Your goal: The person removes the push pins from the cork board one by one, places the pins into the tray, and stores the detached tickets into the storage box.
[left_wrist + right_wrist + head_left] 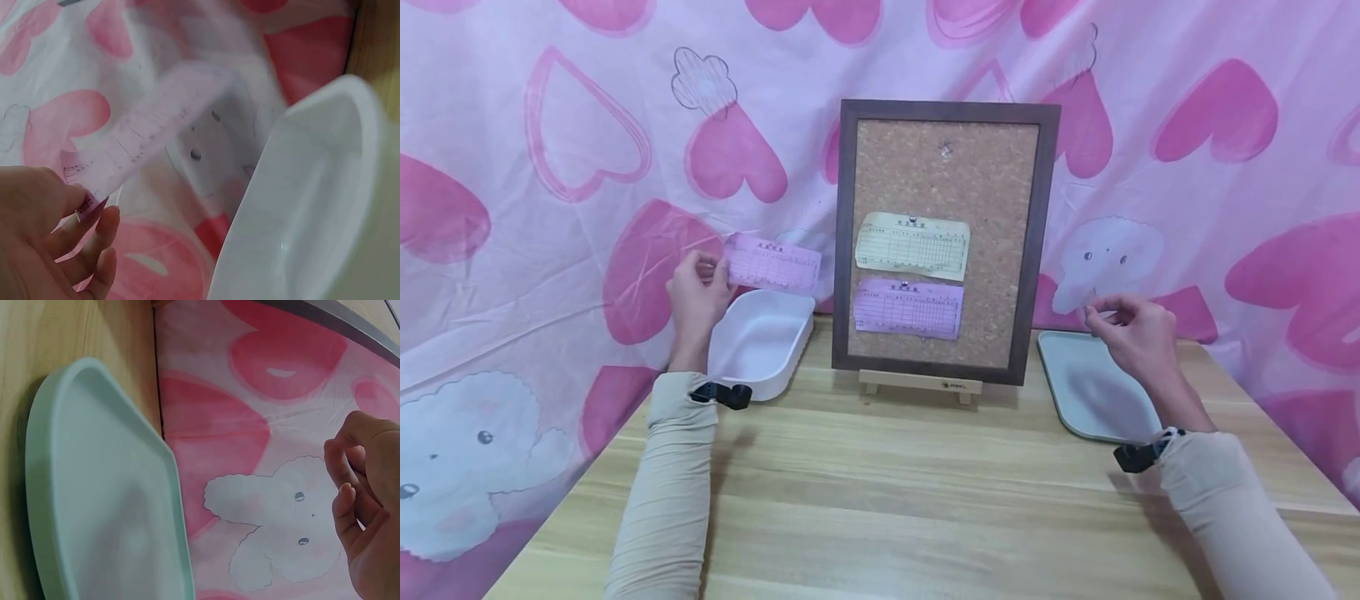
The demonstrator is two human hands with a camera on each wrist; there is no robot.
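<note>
In the head view my left hand (696,287) pinches a purple printed slip (773,265) by its left end, above a white plastic bin (805,337). The left wrist view shows that slip stretching away from the thumb and fingers, its far end blurred. My right hand (1138,329) hovers over a pale green tray (1060,400), thumb and index finger brought together and the other fingers curled. I cannot tell whether something small sits between those fingertips. Between the hands stands a framed cork board (1000,208) bearing a pinned yellow slip (913,247) and a pinned purple slip (910,310).
A cluster of metal pins (945,149) sticks in the upper part of the cork. The board leans on a small wooden easel (921,383) on the wooden table (880,500). Behind everything hangs a pink heart-patterned cloth (580,275).
</note>
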